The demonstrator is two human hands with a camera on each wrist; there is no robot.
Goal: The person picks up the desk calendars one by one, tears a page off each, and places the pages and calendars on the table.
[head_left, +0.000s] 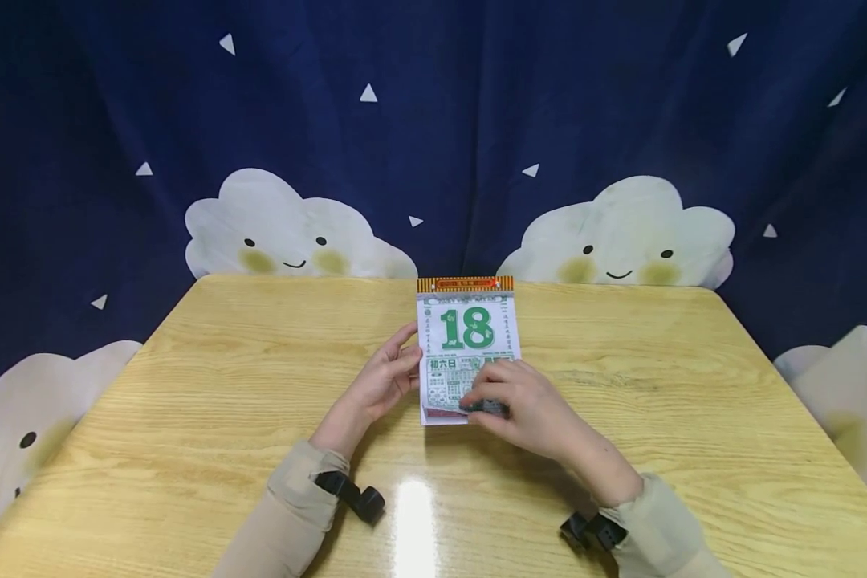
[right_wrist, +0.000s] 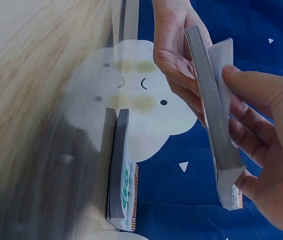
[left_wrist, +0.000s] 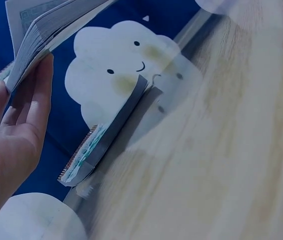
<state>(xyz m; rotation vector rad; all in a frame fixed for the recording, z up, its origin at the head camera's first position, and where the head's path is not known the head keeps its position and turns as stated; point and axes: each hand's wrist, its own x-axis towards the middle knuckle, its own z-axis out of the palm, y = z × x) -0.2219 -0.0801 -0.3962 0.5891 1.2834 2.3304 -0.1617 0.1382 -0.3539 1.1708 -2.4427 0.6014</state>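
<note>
A tear-off calendar (head_left: 466,329), with a green 18 and an orange striped header, appears at the table's middle in the head view. My left hand (head_left: 384,374) grips a calendar pad (left_wrist: 49,30) by its left edge, fingers underneath. At the pad's lower right, my right hand (head_left: 523,401) pinches a page, whose bottom edge is lifted away; a lifted sheet (right_wrist: 222,67) shows under the thumb in the right wrist view. Both wrist views show a second calendar pad (right_wrist: 117,175) lying on the table; the head view does not show it separately.
The wooden table (head_left: 246,385) has a glossy surface with a bright reflection near the front. A dark blue curtain (head_left: 448,120) with white clouds hangs behind it. A black wrist camera (head_left: 354,495) sits on the left sleeve, another (head_left: 592,531) on the right.
</note>
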